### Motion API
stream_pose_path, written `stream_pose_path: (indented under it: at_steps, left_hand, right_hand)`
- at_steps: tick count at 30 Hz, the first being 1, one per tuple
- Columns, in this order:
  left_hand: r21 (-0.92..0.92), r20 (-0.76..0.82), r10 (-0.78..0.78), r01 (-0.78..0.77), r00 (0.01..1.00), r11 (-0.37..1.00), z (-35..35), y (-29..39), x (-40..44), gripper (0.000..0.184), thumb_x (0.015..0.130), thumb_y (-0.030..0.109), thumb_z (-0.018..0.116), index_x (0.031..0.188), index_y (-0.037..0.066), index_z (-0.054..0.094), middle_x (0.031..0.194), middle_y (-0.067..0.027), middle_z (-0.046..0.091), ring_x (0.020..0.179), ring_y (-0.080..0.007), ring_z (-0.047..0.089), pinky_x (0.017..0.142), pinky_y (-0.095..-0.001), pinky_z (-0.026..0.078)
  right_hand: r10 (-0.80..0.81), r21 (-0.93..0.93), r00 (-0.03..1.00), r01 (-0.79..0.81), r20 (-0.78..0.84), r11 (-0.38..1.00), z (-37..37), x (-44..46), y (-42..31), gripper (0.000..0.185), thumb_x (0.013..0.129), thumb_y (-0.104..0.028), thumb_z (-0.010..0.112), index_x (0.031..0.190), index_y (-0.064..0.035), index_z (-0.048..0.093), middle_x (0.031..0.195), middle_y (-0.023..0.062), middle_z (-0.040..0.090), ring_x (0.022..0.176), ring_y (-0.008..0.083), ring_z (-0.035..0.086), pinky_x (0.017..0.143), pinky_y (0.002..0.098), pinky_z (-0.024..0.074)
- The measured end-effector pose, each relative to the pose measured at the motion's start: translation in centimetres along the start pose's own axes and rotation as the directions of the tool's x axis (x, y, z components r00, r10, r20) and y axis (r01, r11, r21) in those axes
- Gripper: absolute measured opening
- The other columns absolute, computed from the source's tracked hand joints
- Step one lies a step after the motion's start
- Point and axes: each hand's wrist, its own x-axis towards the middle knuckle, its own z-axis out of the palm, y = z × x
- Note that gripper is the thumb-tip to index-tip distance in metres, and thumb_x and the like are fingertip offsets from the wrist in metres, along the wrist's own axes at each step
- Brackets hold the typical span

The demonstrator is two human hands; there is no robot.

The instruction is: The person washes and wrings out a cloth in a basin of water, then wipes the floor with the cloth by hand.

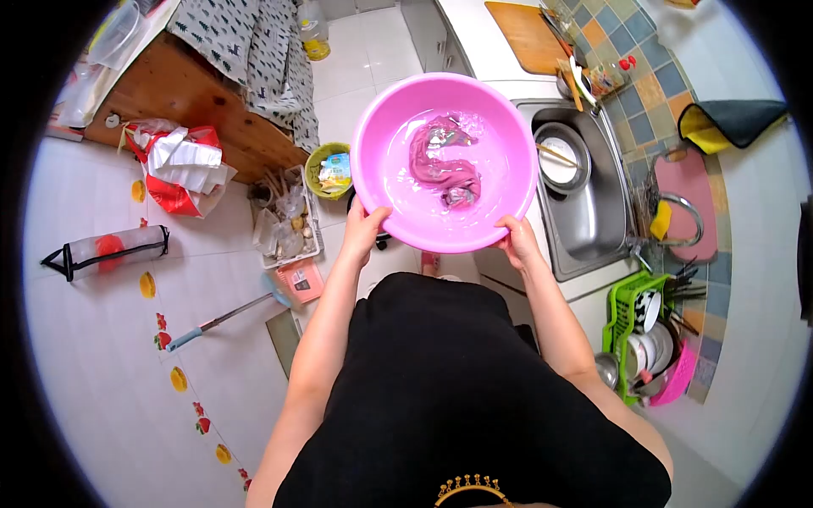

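Observation:
A round pink plastic basin [381,127] is held up in front of my body, over the kitchen floor and beside the counter. Clear water lies in it, with a twisted wet dark-pink cloth [446,169] in the middle. My left hand [364,230] grips the near left part of the rim, thumb on top. Gripping the near right part of the rim is my right hand [519,240]. The fingers of both hands are partly hidden under the basin.
To the right is a steel sink [584,241] holding a metal bowl [562,158]; a green dish rack [622,313] stands nearer me. A wooden cutting board [525,35] lies on the far counter. At left are a yellow-green bin [315,172], a vegetable crate [292,254] and a long-handled dustpan [229,315].

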Motion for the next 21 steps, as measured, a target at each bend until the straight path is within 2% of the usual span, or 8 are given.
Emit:
stream_pose_path:
  at_steps: [9,10,13,14,17,21]
  left_hand:
    - [-0.07,-0.106,0.031,-0.038,0.994,0.997,3.0,2.3,4.4,0.044,0.085,0.006,0.063,0.127,0.001,0.052,0.108,-0.0065,0.063,0.093,-0.0152,0.062,0.081,-0.028,0.05]
    - [-0.079,-0.126,0.061,-0.071,0.99,0.994,3.7,2.6,4.7,0.038,0.086,0.006,0.061,0.123,0.006,0.052,0.089,0.0019,0.06,0.057,-0.0029,0.045,0.047,-0.0176,0.032]
    - [-0.087,-0.123,0.05,-0.06,0.991,0.994,3.8,3.2,5.7,0.04,0.087,0.005,0.061,0.126,0.005,0.051,0.095,-0.0006,0.061,0.066,-0.0055,0.053,0.052,-0.0185,0.04]
    - [-0.134,-0.126,0.045,-0.062,0.991,0.989,3.5,2.4,6.6,0.043,0.087,0.005,0.06,0.129,0.004,0.05,0.104,-0.0039,0.061,0.083,-0.0106,0.061,0.065,-0.0228,0.05]
    - [-0.109,-0.109,0.023,-0.034,0.994,0.993,3.5,3.3,7.3,0.045,0.087,0.005,0.06,0.131,0.004,0.049,0.112,-0.006,0.061,0.096,-0.0154,0.063,0.078,-0.0287,0.054]
    - [-0.097,-0.119,-0.028,0.017,0.992,0.995,2.9,3.7,9.1,0.044,0.087,0.005,0.06,0.13,0.004,0.049,0.11,-0.0049,0.062,0.091,-0.0148,0.063,0.076,-0.0288,0.054]
  right_hand:
    - [0.049,-0.03,0.991,-0.046,0.128,0.999,-1.0,7.1,-5.2,0.036,0.082,-0.008,0.055,0.116,0.002,0.05,0.09,0.0112,0.063,0.071,0.0229,0.068,0.06,0.0381,0.0615]
    - [0.059,-0.043,0.987,-0.053,0.153,0.998,-1.1,7.9,-5.4,0.035,0.082,-0.009,0.055,0.114,0.0031,0.052,0.09,0.0116,0.063,0.067,0.0211,0.068,0.058,0.0364,0.061]
    - [0.059,-0.058,0.995,-0.054,0.08,0.997,0.3,7.8,-7.2,0.035,0.082,-0.009,0.056,0.114,0.0044,0.054,0.091,0.0132,0.065,0.067,0.02,0.068,0.054,0.0341,0.0598]
    - [0.066,-0.061,0.994,-0.061,0.082,0.996,0.1,8.4,-7.1,0.037,0.082,-0.009,0.056,0.116,0.005,0.053,0.093,0.0145,0.066,0.069,0.0206,0.069,0.052,0.0332,0.0594]
    - [0.06,-0.061,0.989,-0.052,0.138,0.997,0.0,9.8,-7.4,0.039,0.082,-0.01,0.056,0.119,0.0053,0.052,0.096,0.0156,0.066,0.073,0.023,0.07,0.054,0.0346,0.0606]
    - [0.056,-0.046,0.994,-0.052,0.09,0.998,2.0,10.4,-8.9,0.036,0.082,-0.009,0.056,0.115,0.0041,0.052,0.09,0.0122,0.065,0.067,0.0202,0.068,0.052,0.032,0.059]
